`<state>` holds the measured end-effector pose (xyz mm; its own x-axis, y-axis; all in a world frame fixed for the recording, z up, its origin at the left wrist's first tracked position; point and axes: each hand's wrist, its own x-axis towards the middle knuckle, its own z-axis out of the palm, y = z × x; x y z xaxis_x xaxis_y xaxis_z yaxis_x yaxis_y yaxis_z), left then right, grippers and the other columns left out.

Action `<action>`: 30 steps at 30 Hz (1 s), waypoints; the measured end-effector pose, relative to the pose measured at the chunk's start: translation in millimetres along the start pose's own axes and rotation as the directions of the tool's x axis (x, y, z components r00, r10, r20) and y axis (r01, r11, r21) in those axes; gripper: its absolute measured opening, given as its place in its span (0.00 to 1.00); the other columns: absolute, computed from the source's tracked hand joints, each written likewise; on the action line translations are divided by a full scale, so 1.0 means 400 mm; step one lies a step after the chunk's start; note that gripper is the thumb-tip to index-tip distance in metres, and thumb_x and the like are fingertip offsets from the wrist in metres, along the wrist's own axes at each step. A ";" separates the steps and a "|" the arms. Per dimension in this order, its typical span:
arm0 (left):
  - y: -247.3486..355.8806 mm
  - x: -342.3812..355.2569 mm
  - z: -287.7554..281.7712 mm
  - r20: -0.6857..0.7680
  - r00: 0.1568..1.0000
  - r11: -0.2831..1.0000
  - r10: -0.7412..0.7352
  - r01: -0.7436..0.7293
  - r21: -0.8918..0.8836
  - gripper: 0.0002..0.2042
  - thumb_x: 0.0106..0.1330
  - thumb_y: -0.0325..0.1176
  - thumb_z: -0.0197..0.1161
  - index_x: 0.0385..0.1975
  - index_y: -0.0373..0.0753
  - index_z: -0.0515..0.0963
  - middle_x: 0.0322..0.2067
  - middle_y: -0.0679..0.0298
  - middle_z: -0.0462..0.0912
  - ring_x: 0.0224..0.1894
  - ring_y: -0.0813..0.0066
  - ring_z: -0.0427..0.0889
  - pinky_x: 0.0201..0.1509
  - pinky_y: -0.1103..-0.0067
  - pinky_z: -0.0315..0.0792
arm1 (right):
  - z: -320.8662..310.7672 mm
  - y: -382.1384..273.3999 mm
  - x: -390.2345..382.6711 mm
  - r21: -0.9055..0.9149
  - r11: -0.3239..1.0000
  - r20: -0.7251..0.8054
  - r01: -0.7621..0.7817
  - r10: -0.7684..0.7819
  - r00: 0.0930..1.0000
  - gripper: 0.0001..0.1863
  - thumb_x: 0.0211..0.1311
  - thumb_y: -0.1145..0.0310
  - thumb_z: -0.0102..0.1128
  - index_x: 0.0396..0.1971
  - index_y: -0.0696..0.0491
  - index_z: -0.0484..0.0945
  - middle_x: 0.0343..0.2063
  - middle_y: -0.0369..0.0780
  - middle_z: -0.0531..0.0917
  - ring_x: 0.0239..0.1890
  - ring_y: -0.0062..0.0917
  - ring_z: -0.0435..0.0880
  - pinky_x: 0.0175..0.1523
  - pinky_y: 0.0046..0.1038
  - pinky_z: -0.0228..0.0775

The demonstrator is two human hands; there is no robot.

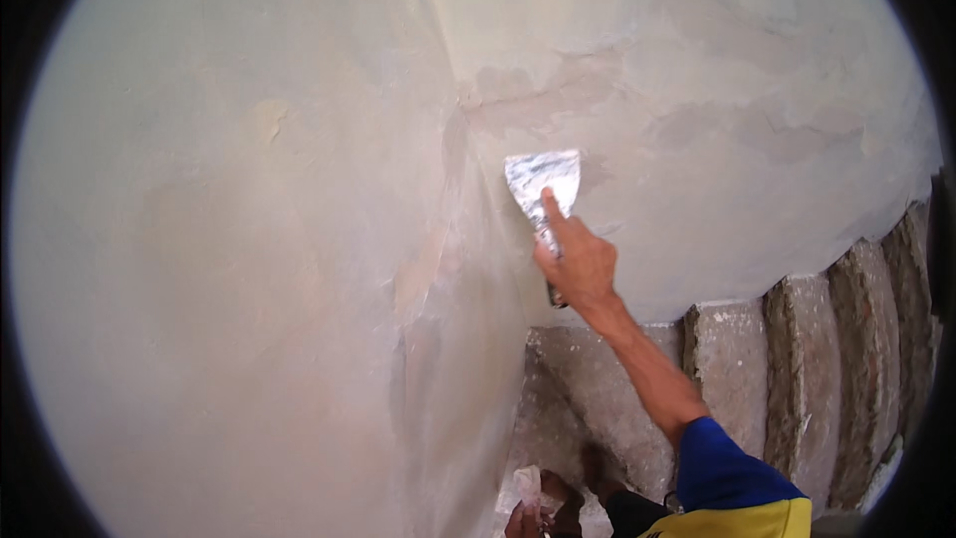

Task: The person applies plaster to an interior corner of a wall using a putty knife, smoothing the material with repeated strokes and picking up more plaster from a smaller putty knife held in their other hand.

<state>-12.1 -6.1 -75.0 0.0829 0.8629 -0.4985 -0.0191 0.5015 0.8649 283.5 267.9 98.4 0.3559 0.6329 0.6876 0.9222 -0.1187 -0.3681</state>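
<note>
My right hand (583, 264) grips a putty knife (546, 177), its index finger stretched along the blade. The wide metal blade is smeared with whitish material and lies against or just off the right-hand wall (697, 189), close to the inner corner; I cannot tell whether it touches. Low in the view, my left hand (525, 520) is closed on a small pale piece (528, 483) that sticks up from the fingers. Its kind is unclear, and the lower part of that hand is cut off by the picture's edge.
Darker, damp-looking patches (548, 105) mark the right wall. The left wall (179, 289) has cracks and a chipped spot (274, 123). Rough concrete stairs (732, 349) run along the right wall's foot. My bare feet (597, 468) stand on the landing (617, 408).
</note>
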 end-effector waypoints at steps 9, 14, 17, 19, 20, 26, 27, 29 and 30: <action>-0.034 0.038 -0.026 0.056 0.998 0.994 -0.016 0.022 -0.103 0.21 0.75 0.48 0.48 0.38 0.35 0.78 0.26 0.61 0.80 0.25 0.75 0.77 0.26 0.80 0.74 | -0.076 0.180 0.184 -0.445 0.868 -0.162 0.219 -0.319 0.934 0.38 0.56 0.69 0.65 0.69 0.36 0.63 0.25 0.37 0.70 0.16 0.29 0.72 0.19 0.30 0.66; -0.020 0.049 -0.060 0.120 0.989 0.995 0.087 -0.093 0.045 0.20 0.75 0.47 0.47 0.38 0.35 0.78 0.26 0.61 0.80 0.25 0.76 0.76 0.26 0.79 0.73 | -0.103 0.232 0.045 -0.410 0.899 -0.024 0.152 -0.178 0.984 0.38 0.56 0.70 0.64 0.69 0.39 0.62 0.25 0.38 0.71 0.16 0.27 0.73 0.19 0.30 0.67; -0.023 0.033 -0.067 0.063 0.995 0.997 0.073 -0.073 -0.003 0.20 0.75 0.46 0.47 0.37 0.35 0.79 0.25 0.61 0.80 0.25 0.76 0.75 0.27 0.78 0.73 | -0.134 0.174 0.010 -0.241 0.965 -0.070 0.107 -0.127 0.989 0.38 0.58 0.70 0.63 0.70 0.43 0.61 0.23 0.39 0.72 0.17 0.27 0.74 0.20 0.31 0.68; 0.000 0.011 -0.067 0.048 0.999 0.999 0.009 -0.011 0.040 0.19 0.74 0.44 0.47 0.37 0.34 0.79 0.25 0.62 0.80 0.24 0.76 0.75 0.28 0.77 0.74 | -0.166 0.104 0.046 -0.035 0.998 -0.253 0.055 -0.062 0.965 0.38 0.59 0.70 0.62 0.70 0.50 0.59 0.21 0.41 0.74 0.19 0.31 0.75 0.23 0.32 0.70; 0.002 0.007 -0.069 0.042 0.999 0.999 0.007 -0.009 0.041 0.19 0.74 0.44 0.47 0.37 0.34 0.79 0.25 0.62 0.80 0.24 0.76 0.75 0.28 0.77 0.74 | -0.145 0.076 0.083 -0.030 0.998 -0.250 0.055 -0.061 0.966 0.38 0.59 0.70 0.62 0.70 0.50 0.59 0.21 0.41 0.74 0.19 0.31 0.75 0.23 0.32 0.70; -0.043 0.018 -0.073 0.023 1.000 0.998 0.002 -0.004 0.068 0.19 0.74 0.44 0.47 0.36 0.34 0.79 0.25 0.62 0.80 0.24 0.75 0.75 0.30 0.76 0.73 | -0.003 -0.015 0.147 -0.006 1.000 -0.405 0.009 -0.011 0.914 0.43 0.55 0.67 0.66 0.71 0.49 0.57 0.25 0.42 0.76 0.20 0.33 0.77 0.23 0.33 0.71; -0.015 0.006 -0.061 0.019 0.999 0.997 0.035 -0.037 0.065 0.19 0.74 0.44 0.47 0.36 0.34 0.79 0.25 0.61 0.80 0.25 0.75 0.75 0.30 0.76 0.72 | 0.028 -0.018 0.121 -0.065 0.998 -0.275 -0.015 -0.004 0.961 0.43 0.54 0.66 0.66 0.71 0.48 0.57 0.26 0.43 0.76 0.19 0.33 0.77 0.22 0.34 0.70; -0.011 -0.002 -0.060 0.014 0.997 0.996 0.071 -0.072 0.056 0.20 0.74 0.44 0.47 0.35 0.34 0.79 0.25 0.61 0.80 0.25 0.75 0.75 0.31 0.75 0.72 | 0.044 -0.025 0.067 -0.126 0.992 -0.142 -0.023 0.005 0.990 0.44 0.53 0.66 0.67 0.71 0.46 0.57 0.26 0.43 0.76 0.19 0.33 0.77 0.22 0.35 0.70; -0.032 0.007 -0.074 0.015 0.998 0.997 0.067 -0.068 0.039 0.19 0.74 0.44 0.47 0.35 0.34 0.79 0.25 0.61 0.80 0.25 0.75 0.75 0.31 0.76 0.72 | 0.042 -0.026 0.040 -0.134 0.991 -0.058 -0.004 -0.004 0.998 0.45 0.53 0.65 0.68 0.71 0.44 0.57 0.26 0.42 0.75 0.18 0.32 0.76 0.21 0.35 0.69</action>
<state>-41.1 -8.5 -89.2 0.0964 0.8936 -0.4384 0.0147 0.4391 0.8983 276.9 292.1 102.6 0.3602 0.5882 0.7241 0.9329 -0.2223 -0.2835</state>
